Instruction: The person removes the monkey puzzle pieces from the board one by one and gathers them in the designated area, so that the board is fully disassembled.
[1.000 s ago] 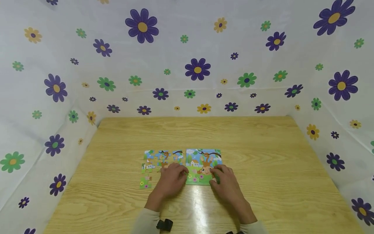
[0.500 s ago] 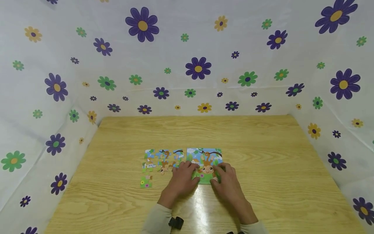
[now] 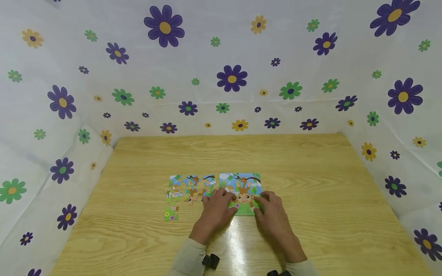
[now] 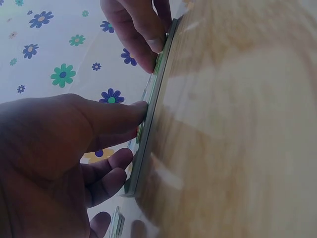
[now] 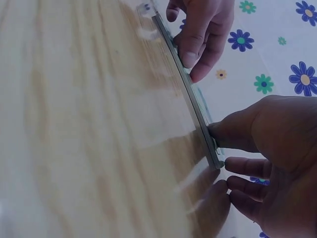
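Observation:
A square puzzle board with a cartoon monkey picture lies flat on the table. My left hand is over its lower left part, thumb and index finger curled at a puzzle piece, largely hidden under them. In the left wrist view the left thumb touches the board's top near a thin green edge. My right hand works at the lower right of the picture, its thumb and index finger about a puzzle piece. The right wrist view shows the right thumb on the board, other fingertips by its edge.
Several loose puzzle pieces of a matching picture lie in rows left of the board, a lower corner piece among them. White cloth walls printed with flowers enclose the wooden table on three sides.
My left hand has moved right, from beside the loose pieces onto the board's lower left, uncovering some pieces. The right hand stays at the lower right, shifting only slightly.

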The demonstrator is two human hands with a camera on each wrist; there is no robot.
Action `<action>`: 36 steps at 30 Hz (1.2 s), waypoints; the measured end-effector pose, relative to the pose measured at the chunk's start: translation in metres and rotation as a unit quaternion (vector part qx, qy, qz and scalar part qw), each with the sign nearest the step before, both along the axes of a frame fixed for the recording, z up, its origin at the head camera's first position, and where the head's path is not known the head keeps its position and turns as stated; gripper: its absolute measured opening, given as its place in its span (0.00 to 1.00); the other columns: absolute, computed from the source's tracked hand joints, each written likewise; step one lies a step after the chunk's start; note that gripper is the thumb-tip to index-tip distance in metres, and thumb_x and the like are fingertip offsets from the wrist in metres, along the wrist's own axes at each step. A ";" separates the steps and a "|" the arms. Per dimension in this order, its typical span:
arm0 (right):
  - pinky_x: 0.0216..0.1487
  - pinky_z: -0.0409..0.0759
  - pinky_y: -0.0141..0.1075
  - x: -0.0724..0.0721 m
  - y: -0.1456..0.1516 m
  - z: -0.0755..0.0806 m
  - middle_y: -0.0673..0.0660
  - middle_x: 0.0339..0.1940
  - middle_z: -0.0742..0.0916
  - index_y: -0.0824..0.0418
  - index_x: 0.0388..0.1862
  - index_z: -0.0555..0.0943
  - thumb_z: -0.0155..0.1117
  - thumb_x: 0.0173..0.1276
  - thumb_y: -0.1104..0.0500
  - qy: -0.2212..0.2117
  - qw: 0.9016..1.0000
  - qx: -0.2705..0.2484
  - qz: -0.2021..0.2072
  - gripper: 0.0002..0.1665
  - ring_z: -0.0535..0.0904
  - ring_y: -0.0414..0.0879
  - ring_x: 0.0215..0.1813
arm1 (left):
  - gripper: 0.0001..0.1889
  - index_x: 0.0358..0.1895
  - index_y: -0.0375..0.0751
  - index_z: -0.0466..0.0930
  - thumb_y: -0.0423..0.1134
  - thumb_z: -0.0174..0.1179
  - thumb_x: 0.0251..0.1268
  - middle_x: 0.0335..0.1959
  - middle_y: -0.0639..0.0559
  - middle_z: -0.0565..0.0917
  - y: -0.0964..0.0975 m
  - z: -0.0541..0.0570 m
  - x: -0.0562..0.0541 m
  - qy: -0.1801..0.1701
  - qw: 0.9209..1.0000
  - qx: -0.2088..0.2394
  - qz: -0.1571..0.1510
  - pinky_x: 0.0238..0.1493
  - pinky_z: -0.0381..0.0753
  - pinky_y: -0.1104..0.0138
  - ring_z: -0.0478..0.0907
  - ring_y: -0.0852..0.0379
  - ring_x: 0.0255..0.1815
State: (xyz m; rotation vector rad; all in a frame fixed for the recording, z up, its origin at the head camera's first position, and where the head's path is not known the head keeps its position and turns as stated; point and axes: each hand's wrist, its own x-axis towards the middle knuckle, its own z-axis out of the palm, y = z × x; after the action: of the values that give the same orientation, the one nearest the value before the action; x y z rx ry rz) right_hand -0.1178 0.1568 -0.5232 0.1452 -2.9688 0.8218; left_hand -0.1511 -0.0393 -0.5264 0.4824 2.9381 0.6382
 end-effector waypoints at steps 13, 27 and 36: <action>0.57 0.74 0.52 -0.004 0.000 0.004 0.62 0.60 0.77 0.61 0.55 0.83 0.68 0.63 0.58 0.002 1.000 0.011 0.005 0.21 0.70 0.62 0.62 | 0.12 0.47 0.53 0.77 0.50 0.62 0.64 0.45 0.56 0.75 0.005 0.004 -0.003 -0.024 0.999 0.022 0.000 0.44 0.60 0.55 0.67 0.55 0.44; 0.56 0.75 0.52 -0.005 0.003 0.001 0.62 0.58 0.78 0.60 0.53 0.84 0.69 0.62 0.58 0.019 1.000 0.008 0.005 0.20 0.72 0.62 0.60 | 0.06 0.42 0.58 0.72 0.49 0.58 0.68 0.35 0.66 0.78 0.004 0.004 -0.004 -0.033 0.995 0.092 -0.009 0.46 0.56 0.55 0.71 0.62 0.39; 0.57 0.74 0.52 -0.003 0.003 0.000 0.62 0.59 0.78 0.60 0.53 0.84 0.70 0.62 0.58 0.006 1.000 0.000 0.006 0.20 0.71 0.61 0.61 | 0.06 0.46 0.54 0.75 0.47 0.56 0.70 0.34 0.66 0.80 -0.010 0.008 -0.004 -0.033 0.990 0.135 -0.007 0.58 0.57 0.45 0.74 0.60 0.42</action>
State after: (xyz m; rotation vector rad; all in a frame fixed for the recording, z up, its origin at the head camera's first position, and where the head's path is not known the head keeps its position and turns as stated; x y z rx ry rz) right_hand -0.1211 0.1600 -0.5229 0.1691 -2.9598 0.8180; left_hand -0.1556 -0.0488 -0.5187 0.4923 2.7961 1.0364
